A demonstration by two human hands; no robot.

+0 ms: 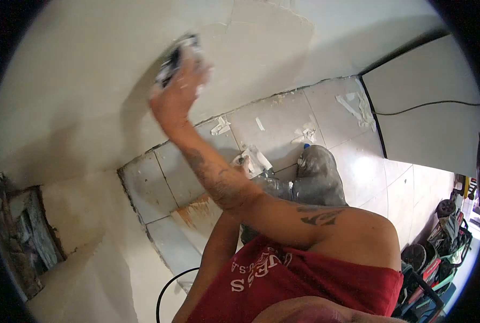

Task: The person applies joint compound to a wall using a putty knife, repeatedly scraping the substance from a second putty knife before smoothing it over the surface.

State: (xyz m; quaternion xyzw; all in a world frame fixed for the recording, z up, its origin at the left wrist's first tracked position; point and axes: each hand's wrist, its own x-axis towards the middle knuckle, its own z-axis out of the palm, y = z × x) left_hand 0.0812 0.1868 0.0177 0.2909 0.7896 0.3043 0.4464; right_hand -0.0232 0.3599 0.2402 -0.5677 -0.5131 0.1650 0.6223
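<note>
Starting at the lower left of the frame, I've got a broken hole (22,237) in the white wall (78,81). Upper centre-left, the right hand (178,94) is wrapped tight around a dark plaster-smeared tool (175,56), held against that wall. Mid-frame the left hand (243,161) peeks out behind the forearm, and I can't tell its grip. A grey sack (318,175) sits on the tile floor (283,124) just right of it.

Pad (178,56) on wall (78,81), sack (318,175) on flr (369,167)
</note>
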